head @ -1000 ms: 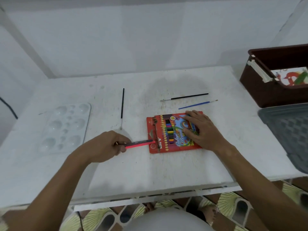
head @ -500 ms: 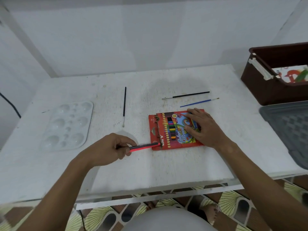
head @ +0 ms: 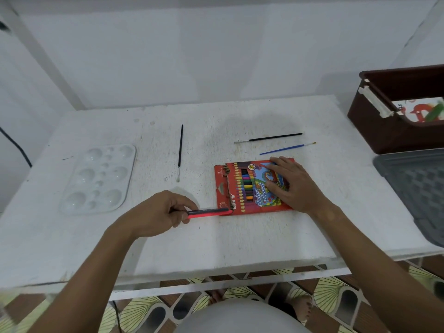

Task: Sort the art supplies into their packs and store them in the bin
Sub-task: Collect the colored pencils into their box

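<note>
the left hand (head: pixel 158 212) pinches a red-and-black pencil (head: pixel 209 212), its tip at the open end of the flat red cardboard colour-pencil pack (head: pixel 240 186); the right hand (head: pixel 292 185) presses flat, fingers straight, on that pack (mid-table); the dark brown plastic bin (head: pixel 374 126) sits far right.

Under my right palm the pencil pack (head: pixel 242 188) looks like glossy printed card; the table (head: pixel 240 236) looks rough, matt white.

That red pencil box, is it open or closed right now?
Open. The pencil box has its left-end flap folded out, and the left hand holds a red pencil with its tip at that opening.
</note>
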A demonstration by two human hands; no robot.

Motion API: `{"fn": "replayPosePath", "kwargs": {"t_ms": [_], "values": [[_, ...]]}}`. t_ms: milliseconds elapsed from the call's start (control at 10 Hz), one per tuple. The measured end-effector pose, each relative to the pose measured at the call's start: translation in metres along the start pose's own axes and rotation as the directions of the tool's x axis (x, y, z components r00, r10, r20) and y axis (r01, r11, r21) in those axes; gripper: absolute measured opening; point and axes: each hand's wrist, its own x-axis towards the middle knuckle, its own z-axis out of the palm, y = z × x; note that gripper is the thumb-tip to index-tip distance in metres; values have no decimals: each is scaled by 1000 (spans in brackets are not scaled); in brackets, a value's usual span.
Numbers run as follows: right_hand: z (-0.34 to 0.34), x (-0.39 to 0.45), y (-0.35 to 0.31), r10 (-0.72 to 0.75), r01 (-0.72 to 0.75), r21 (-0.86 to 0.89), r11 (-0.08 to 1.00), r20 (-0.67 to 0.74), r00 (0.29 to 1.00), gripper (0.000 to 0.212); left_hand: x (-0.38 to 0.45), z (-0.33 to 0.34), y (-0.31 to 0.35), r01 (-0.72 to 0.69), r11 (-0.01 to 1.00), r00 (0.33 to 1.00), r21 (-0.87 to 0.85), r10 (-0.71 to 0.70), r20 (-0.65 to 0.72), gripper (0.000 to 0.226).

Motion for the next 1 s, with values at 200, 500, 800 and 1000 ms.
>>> {"fn": "replayPosePath", "kwargs": {"t_ms": [200, 500, 800, 1000], "values": [[0, 0, 1, -5, 5, -4, 1000, -1, 1000, 52, 7, 7, 6, -4, 996, 998, 90, 10, -63, 28], [1, 0, 2, -9, 9, -14, 1000, -3, 1000, 52, 2, 33, 21, -187, 879, 969, 439, 239, -65, 34], [1, 1, 2, 1, -1, -28, 1000, 5, 1000, 52, 18, 60, 31, -262, 656, 847, 708, 507, -157, 47], [1, 1, 1, -1, 1, -22, 1000, 19, 1000, 52, 22, 58, 25, -332, 898, 855, 288, 415, -310, 34]]}}
